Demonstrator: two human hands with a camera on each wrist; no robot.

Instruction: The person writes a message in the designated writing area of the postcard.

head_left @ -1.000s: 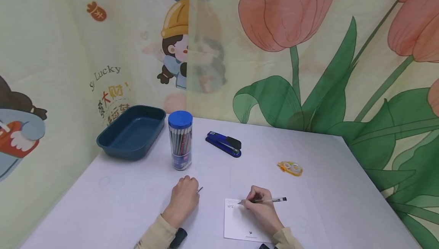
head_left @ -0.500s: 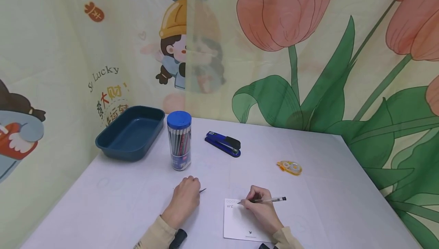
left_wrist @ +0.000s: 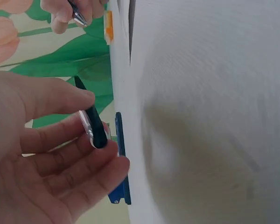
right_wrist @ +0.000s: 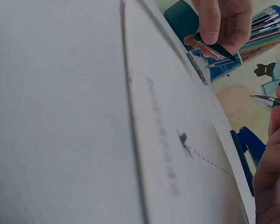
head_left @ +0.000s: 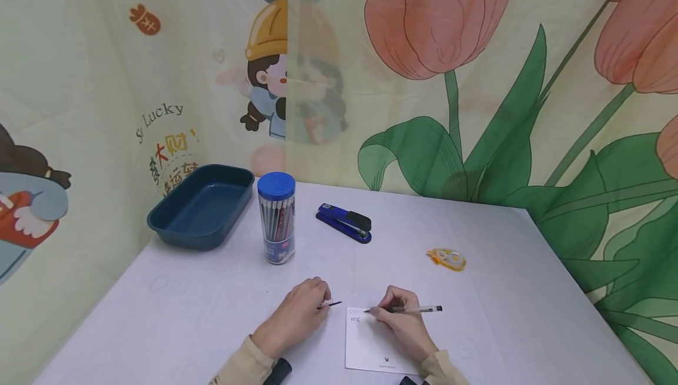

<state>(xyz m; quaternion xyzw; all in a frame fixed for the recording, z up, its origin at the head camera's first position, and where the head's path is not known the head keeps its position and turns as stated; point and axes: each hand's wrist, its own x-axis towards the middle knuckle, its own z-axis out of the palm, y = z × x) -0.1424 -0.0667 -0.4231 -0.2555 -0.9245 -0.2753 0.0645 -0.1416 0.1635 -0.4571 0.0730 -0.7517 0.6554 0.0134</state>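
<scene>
In the head view my right hand (head_left: 405, 320) grips a pen (head_left: 418, 309) with a clear barrel and black end. Its tip is at the top of a white notepad (head_left: 365, 349), beside a row of small circles and a short handwritten mark. Left of the pad, my left hand (head_left: 296, 317) pinches a small black pen cap (left_wrist: 99, 130) between thumb and fingers; a clear, shiny strip runs along the cap. The right wrist view shows the pen's metal tip (right_wrist: 261, 99) pointing away from the fingers.
A blue stapler (head_left: 344, 222) lies behind the hands. To its left stands a clear, blue-lidded tub of pencils (head_left: 277, 220), with a dark blue tray (head_left: 196, 242) farther left. An orange correction tape (head_left: 447, 259) lies at right. Printed curtains (head_left: 339, 79) hang behind the table.
My left hand has shifted right, closer to the notepad, carrying the cap. The pen tip in my right hand has crept slightly left along the pad's top.
</scene>
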